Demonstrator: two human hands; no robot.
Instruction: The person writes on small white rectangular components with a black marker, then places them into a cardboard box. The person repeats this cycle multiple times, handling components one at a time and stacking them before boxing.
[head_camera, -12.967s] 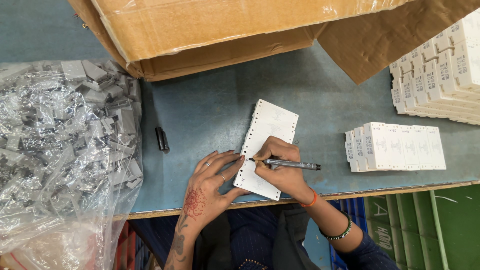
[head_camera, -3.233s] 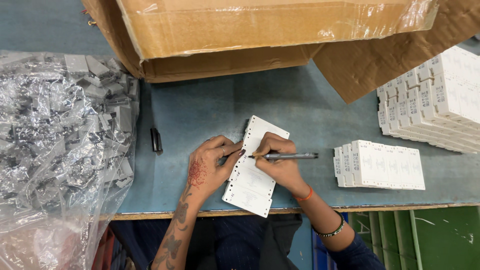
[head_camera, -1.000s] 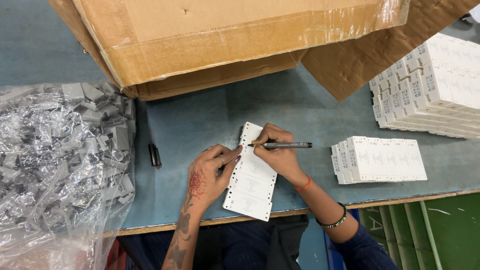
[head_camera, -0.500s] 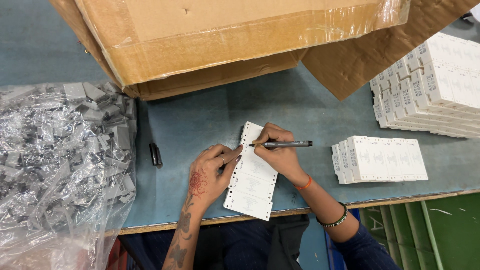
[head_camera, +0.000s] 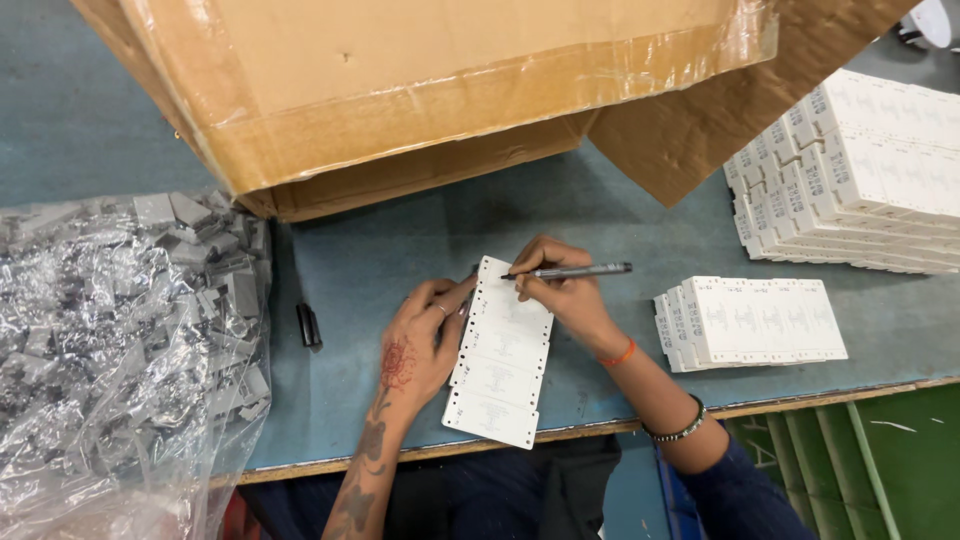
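Note:
A white perforated card strip (head_camera: 503, 360) lies on the blue-grey table (head_camera: 400, 250) near its front edge. My left hand (head_camera: 420, 335) rests flat on the table, its fingers pressing the strip's left edge. My right hand (head_camera: 560, 290) grips a dark pen (head_camera: 575, 271), whose tip touches the strip's top end. A small black pen cap (head_camera: 308, 325) lies to the left of my left hand.
A clear plastic bag of several small grey parts (head_camera: 120, 340) fills the left. A large taped cardboard box (head_camera: 430, 90) lies across the back. A row of white boxes (head_camera: 755, 322) sits at right, with a bigger stack of white boxes (head_camera: 860, 170) behind it.
My right hand with the pen has stayed at the strip's top end over the last second; earlier it was lower down the strip. My left hand keeps holding the strip.

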